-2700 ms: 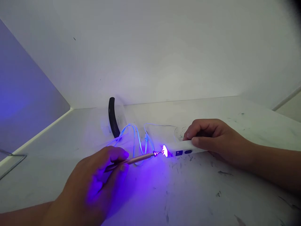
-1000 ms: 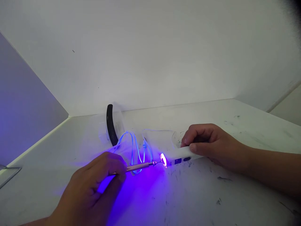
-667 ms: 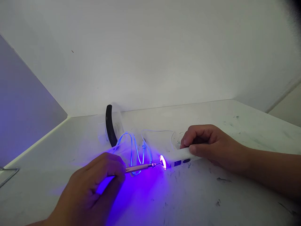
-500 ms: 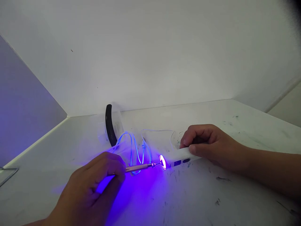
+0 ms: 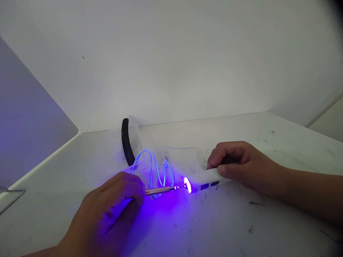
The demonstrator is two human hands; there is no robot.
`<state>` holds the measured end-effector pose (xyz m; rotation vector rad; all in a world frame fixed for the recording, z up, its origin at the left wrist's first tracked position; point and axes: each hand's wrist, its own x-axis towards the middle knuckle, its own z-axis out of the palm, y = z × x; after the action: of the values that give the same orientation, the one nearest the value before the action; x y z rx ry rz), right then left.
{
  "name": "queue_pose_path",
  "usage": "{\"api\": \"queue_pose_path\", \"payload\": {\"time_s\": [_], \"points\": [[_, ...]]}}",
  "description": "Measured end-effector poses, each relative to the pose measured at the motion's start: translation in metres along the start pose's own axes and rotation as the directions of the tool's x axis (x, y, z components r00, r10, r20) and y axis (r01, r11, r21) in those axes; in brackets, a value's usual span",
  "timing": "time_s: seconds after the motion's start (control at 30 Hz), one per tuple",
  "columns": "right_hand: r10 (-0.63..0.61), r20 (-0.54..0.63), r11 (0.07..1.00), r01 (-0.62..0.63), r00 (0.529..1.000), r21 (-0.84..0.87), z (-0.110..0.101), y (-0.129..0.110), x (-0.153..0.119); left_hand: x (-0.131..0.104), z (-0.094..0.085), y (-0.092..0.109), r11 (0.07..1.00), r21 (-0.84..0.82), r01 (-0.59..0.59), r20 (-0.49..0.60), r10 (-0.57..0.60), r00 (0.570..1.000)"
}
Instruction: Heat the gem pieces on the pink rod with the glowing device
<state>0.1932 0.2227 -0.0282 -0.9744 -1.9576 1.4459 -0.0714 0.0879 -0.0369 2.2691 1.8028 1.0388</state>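
My left hand (image 5: 115, 203) is closed around the back of a slim metallic pen-like tool (image 5: 159, 191), which points right. Its thin tip is at the glowing violet-white end of a white handheld lamp (image 5: 210, 175); whether they touch cannot be made out. Something small may sit on the tip, but glare hides it. My right hand (image 5: 238, 160) pinches the lamp's body near its rear between thumb and fingers. Two dark marks show on the lamp's side. Purple light falls on the table and on my left hand.
Behind the tool lies a looped thin white cable (image 5: 151, 160), lit blue. A curved black strip (image 5: 127, 142) stands by a clear plastic piece. A bent metal wire (image 5: 16, 198) is at the left edge. The white table (image 5: 254, 221) has dark smudges, with a white wall behind.
The whole view has shifted slightly, so things appear a little further right. Both hands keep their holds, and the tool tip stays at the lamp's glowing end.
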Motion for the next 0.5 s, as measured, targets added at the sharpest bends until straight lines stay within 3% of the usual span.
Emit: {"api": "queue_pose_path", "payload": {"time_s": [0.5], "points": [[0.024,0.005,0.997,-0.024,1.000,0.069,0.0008,0.0018,-0.0011,-0.0022,0.0022,-0.0004,0.998,0.009,0.062,-0.061,-0.062,0.996]]}}
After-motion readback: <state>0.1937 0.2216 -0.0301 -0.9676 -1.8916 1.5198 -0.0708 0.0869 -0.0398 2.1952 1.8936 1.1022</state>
